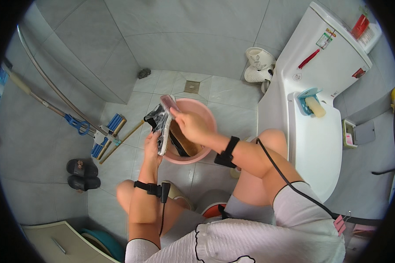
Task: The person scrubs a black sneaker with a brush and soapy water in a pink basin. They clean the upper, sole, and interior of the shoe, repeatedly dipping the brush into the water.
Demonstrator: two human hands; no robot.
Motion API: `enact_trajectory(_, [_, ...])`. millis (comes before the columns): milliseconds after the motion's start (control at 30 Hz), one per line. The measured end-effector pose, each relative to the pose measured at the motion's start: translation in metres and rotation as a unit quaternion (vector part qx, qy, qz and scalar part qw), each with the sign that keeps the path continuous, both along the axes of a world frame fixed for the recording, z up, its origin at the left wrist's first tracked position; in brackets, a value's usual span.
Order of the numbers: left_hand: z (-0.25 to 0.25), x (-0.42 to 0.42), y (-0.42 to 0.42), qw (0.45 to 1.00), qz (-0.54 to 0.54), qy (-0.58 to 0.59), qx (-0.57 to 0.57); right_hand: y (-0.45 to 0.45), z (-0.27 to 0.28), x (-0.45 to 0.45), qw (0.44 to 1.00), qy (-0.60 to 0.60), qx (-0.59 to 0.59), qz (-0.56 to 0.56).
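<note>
My left hand (153, 147) grips a black shoe with a white sole (163, 131), wet with suds, over the left side of a pink plastic basin (211, 120). My right hand (191, 126) holds a pink scrubbing brush (170, 103) against the upper end of that shoe. Another dark shoe with a brown sole (183, 141) lies in the basin, partly hidden by my right hand and the held shoe. Suds cover part of the held shoe's dark upper.
A toilet (319, 157) stands at the right, with a blue soap dish (304, 102) and a soap bar (315, 107) on its lid. Mops (110, 136) lean at the left near black slippers (83, 174). A floor drain (192, 86) lies beyond the basin.
</note>
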State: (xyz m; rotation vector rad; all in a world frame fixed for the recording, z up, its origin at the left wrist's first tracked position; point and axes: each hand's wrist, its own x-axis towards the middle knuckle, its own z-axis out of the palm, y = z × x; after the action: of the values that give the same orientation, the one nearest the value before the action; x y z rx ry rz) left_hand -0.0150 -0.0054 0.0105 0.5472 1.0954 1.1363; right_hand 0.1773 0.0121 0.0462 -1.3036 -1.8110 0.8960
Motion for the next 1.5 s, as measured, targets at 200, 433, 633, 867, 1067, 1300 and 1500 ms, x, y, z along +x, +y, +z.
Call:
enact_trajectory(200, [-0.008, -0.033, -0.007, 0.998, 0.008, -0.050, -0.045, -0.041, 0.031, -0.024, 0.991, 0.075, -0.033, 0.104])
enact_trajectory(433, [0.021, 0.007, -0.025, 0.876, -0.165, -0.434, -0.128, 0.035, 0.007, 0.010, 0.993, 0.062, -0.033, -0.092])
enact_trajectory(633, [0.029, -0.019, -0.014, 0.872, -0.118, -0.454, -0.142, -0.019, -0.017, -0.029, 0.990, 0.124, 0.067, -0.001])
enact_trajectory(867, [0.024, -0.022, -0.019, 0.890, -0.155, -0.408, -0.132, -0.013, 0.015, -0.018, 0.982, 0.134, -0.130, -0.022])
enact_trajectory(1067, [0.034, -0.012, -0.017, 0.851, -0.180, -0.469, -0.152, 0.004, -0.010, -0.018, 0.987, 0.154, -0.048, -0.004])
enact_trajectory(1300, [0.031, -0.003, -0.021, 0.889, -0.231, -0.381, -0.105, 0.034, 0.001, 0.009, 0.890, 0.353, -0.262, -0.125])
enact_trajectory(1500, [0.027, 0.012, -0.027, 0.961, -0.235, -0.134, -0.067, 0.036, 0.014, 0.021, 0.805, 0.498, -0.310, -0.089])
